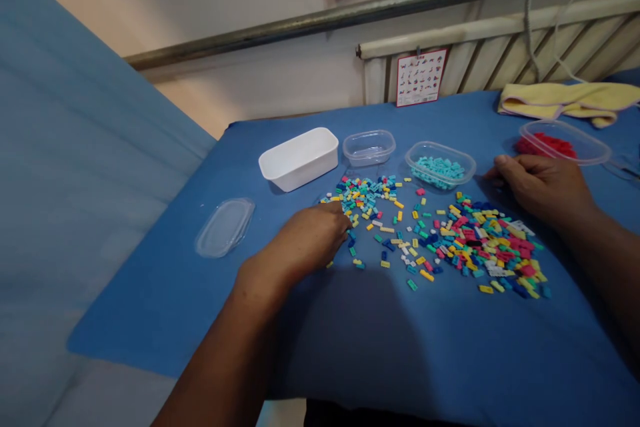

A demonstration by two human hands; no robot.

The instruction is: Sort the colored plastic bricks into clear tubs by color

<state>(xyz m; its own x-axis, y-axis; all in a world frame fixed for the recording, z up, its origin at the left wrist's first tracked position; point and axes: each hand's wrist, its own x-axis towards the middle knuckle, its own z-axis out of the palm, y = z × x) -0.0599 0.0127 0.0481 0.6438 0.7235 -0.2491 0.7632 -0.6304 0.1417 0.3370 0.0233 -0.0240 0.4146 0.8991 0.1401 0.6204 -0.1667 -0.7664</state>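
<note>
My left hand [316, 235] rests at the left edge of a small pile of mixed building blocks [367, 193]. Its fingers curl down among them, and the tips are hidden. My right hand [547, 188] hovers just right of a clear tub of light-blue blocks [437, 172]. Its thumb and fingers are drawn together, and whatever may be between them cannot be seen. Below it lies a bigger heap of multicoloured blocks [493, 243]. Beyond the right hand is a clear tub [593, 147] with red blocks [545, 145] in it.
A white rectangular bin [300, 163] and an empty clear tub [369, 148] stand toward the back. Clear lids [225, 228] lie at left on the blue-covered table [165, 280]. A yellow cloth [570, 101] is at back right, and a picture card [421, 78] leans by the radiator.
</note>
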